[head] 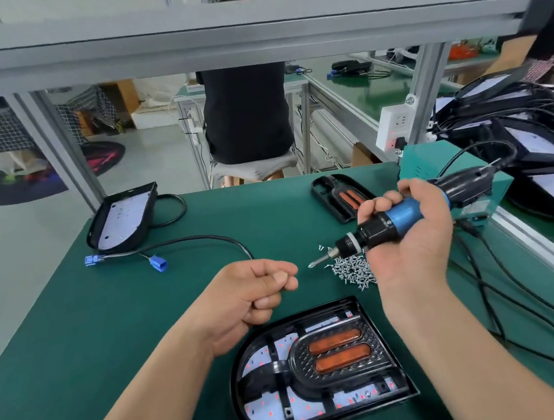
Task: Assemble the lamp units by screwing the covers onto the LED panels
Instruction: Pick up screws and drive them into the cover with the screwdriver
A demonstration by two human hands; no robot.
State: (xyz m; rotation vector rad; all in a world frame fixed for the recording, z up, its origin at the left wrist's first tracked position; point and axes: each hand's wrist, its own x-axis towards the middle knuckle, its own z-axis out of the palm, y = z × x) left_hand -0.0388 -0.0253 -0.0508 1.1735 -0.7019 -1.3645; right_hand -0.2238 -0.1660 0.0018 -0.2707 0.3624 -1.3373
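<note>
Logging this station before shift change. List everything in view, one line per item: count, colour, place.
lamp unit: one, black cover with orange lenses, near edge of green mat
LED panel housing: one, black with white panel, far left
loose cover: one, black and orange, far centre-right
screws: one pile, silver, mid-mat
connectors: two, blue, left
electric screwdriver: one, blue and black, in right hand
stacked lamp units: several, black, right bench
left hand: fingers curled, above mat, nothing visible in it
right hand: grips screwdriver
</note>
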